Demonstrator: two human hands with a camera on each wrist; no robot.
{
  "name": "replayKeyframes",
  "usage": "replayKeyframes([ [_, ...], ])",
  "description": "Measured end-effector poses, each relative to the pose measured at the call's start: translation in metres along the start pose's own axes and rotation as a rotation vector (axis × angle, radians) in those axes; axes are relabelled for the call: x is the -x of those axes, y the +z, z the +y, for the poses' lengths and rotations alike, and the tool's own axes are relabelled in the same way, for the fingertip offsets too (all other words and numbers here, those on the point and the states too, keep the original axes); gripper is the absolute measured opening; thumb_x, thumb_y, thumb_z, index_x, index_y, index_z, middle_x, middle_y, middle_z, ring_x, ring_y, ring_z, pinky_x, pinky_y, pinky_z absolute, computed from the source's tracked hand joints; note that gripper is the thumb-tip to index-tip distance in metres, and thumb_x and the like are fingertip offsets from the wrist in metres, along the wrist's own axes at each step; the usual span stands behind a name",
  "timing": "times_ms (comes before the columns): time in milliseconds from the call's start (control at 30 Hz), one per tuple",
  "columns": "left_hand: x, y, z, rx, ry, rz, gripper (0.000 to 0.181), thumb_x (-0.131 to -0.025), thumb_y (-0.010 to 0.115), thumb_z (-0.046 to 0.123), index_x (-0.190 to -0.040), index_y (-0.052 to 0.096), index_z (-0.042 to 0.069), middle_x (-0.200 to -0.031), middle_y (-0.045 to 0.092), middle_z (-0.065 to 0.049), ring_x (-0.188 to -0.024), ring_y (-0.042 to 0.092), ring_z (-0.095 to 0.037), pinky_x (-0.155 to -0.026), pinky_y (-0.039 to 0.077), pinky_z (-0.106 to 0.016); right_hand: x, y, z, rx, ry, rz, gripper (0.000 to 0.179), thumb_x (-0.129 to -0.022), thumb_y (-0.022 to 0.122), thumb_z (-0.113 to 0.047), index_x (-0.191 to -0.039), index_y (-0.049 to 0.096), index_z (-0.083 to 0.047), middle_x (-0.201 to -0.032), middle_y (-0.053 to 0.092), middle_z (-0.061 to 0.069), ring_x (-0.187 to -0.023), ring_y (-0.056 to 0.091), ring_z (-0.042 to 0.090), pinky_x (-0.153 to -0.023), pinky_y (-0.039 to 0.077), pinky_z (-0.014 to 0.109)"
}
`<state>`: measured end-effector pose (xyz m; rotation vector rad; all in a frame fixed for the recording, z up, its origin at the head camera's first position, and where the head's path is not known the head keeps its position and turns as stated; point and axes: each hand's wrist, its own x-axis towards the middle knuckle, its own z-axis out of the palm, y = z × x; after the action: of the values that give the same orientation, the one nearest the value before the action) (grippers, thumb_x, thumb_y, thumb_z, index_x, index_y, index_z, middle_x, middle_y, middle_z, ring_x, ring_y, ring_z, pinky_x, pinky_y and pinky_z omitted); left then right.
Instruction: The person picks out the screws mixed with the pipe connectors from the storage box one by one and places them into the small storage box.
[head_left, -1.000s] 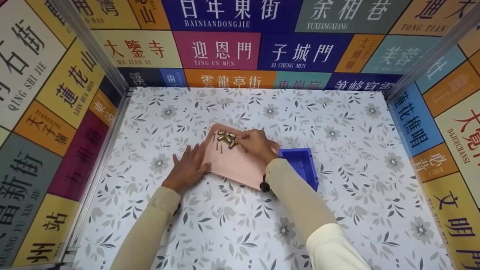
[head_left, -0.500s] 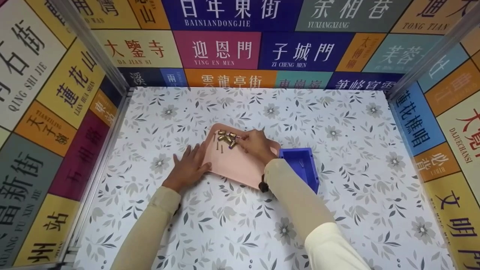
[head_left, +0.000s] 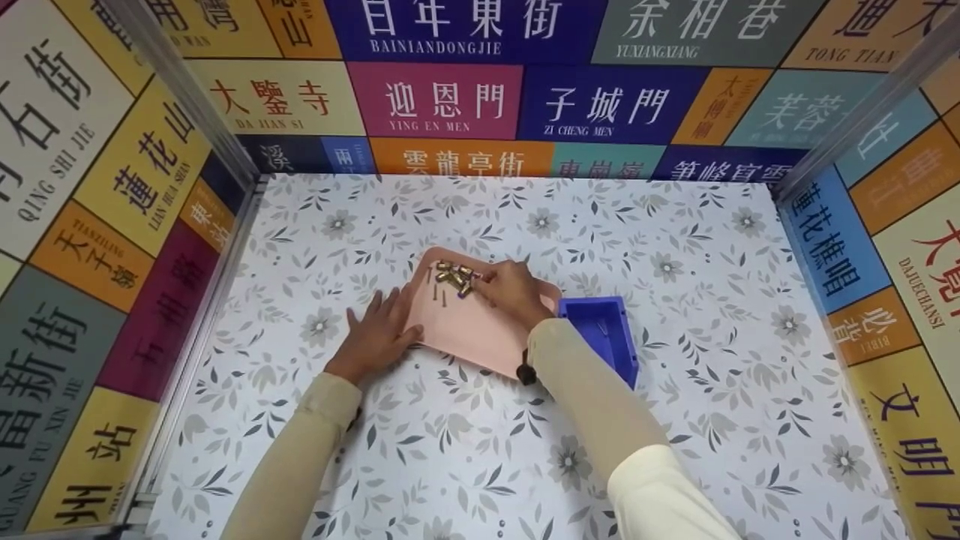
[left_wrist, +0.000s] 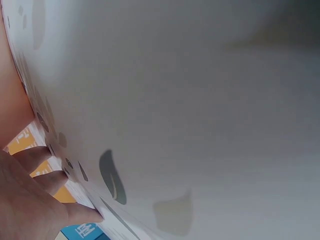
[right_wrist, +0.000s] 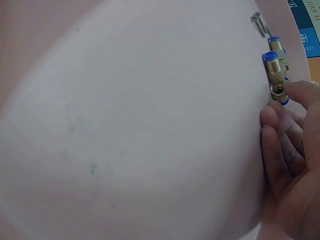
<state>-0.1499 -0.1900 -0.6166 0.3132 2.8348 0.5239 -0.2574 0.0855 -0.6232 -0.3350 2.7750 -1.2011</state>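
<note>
A pink tray (head_left: 472, 337) holds a small pile of brass push-in fittings (head_left: 453, 277) with blue ends, and several screws (head_left: 439, 294) lie left of them. My right hand (head_left: 514, 289) reaches over the tray from the right. In the right wrist view, its fingertips pinch a brass fitting (right_wrist: 280, 91) at the near end of the pile; the grip is partly hidden. Fingers spread, my left hand (head_left: 377, 334) rests at the tray's left edge, with its thumb by the lower left corner. The left wrist view shows that hand (left_wrist: 30, 200) low over the patterned surface.
A blue box (head_left: 619, 337) stands right of the tray, partly behind my right forearm, with a small thin metal piece inside. The table (head_left: 450, 450) has a leaf-and-flower cover. Panels printed with street names (head_left: 442, 101) enclose the back and sides.
Almost nothing differs. My right hand and forearm have shifted very slightly; the left hand, the tray and the pile stay where they were.
</note>
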Motion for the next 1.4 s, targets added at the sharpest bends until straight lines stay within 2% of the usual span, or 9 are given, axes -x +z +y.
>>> replayKeyframes([
  [167,-0.001,0.0,-0.001,0.012,0.007,-0.003,0.08,-0.103,0.03,0.066,-0.166,0.001,0.027,-0.172,0.015,-0.012,-0.158,0.008,-0.043,-0.112,0.004,-0.084,-0.001,0.0,0.0,0.052,0.006,0.007,0.012,-0.086,0.074,-0.023,-0.078,0.079,-0.015,-0.057,0.067,-0.005,-0.053,0.059,0.009,-0.052,0.043,0.023],
  [300,-0.001,0.0,-0.001,0.011,0.007,-0.007,0.08,-0.103,0.031,0.066,-0.166,0.001,0.026,-0.172,0.015,-0.013,-0.158,0.007,-0.043,-0.112,0.003,-0.083,-0.001,0.0,0.0,0.052,0.025,-0.003,0.006,-0.083,0.075,-0.017,-0.081,0.079,-0.013,-0.064,0.07,-0.004,-0.058,0.059,0.01,-0.054,0.045,0.024],
  [433,-0.002,0.0,-0.001,0.007,0.0,-0.016,0.08,-0.104,0.03,0.066,-0.166,0.0,0.027,-0.172,0.014,-0.012,-0.159,0.007,-0.042,-0.113,0.003,-0.083,-0.002,0.001,0.001,0.066,0.026,-0.006,0.008,-0.083,0.078,-0.019,-0.079,0.078,-0.013,-0.068,0.07,-0.004,-0.06,0.058,0.011,-0.055,0.044,0.025],
  [567,-0.002,0.0,-0.001,0.005,-0.002,-0.022,0.08,-0.104,0.03,0.065,-0.166,-0.001,0.027,-0.172,0.013,-0.011,-0.159,0.006,-0.042,-0.113,0.003,-0.082,-0.002,0.001,0.002,0.07,0.017,-0.012,0.014,-0.085,0.079,-0.023,-0.075,0.076,-0.015,-0.063,0.068,-0.004,-0.056,0.056,0.009,-0.054,0.043,0.024],
  [767,-0.002,0.0,-0.001,0.007,-0.001,-0.022,0.079,-0.104,0.031,0.065,-0.166,-0.001,0.028,-0.172,0.013,-0.011,-0.159,0.006,-0.042,-0.113,0.003,-0.082,-0.002,-0.001,0.002,0.087,0.0,-0.026,0.02,-0.088,0.072,-0.017,-0.068,0.073,-0.015,-0.056,0.064,-0.005,-0.051,0.055,0.01,-0.051,0.041,0.025],
  [1100,0.0,-0.001,0.0,0.002,0.004,-0.008,0.079,-0.104,0.029,0.066,-0.166,-0.001,0.028,-0.172,0.015,-0.011,-0.159,0.007,-0.041,-0.114,0.004,-0.082,0.001,-0.003,-0.003,0.132,0.033,-0.049,0.012,-0.084,0.07,-0.015,-0.073,0.074,-0.015,-0.066,0.069,-0.003,-0.06,0.06,0.012,-0.055,0.045,0.026],
  [1400,0.0,-0.002,0.0,-0.002,-0.009,-0.017,0.079,-0.104,0.029,0.066,-0.166,-0.001,0.027,-0.172,0.014,-0.01,-0.159,0.006,-0.041,-0.114,0.003,-0.081,0.001,-0.01,-0.01,0.079,0.036,-0.079,0.016,-0.085,0.067,-0.018,-0.069,0.069,-0.017,-0.056,0.063,-0.004,-0.052,0.057,0.01,-0.051,0.042,0.024],
])
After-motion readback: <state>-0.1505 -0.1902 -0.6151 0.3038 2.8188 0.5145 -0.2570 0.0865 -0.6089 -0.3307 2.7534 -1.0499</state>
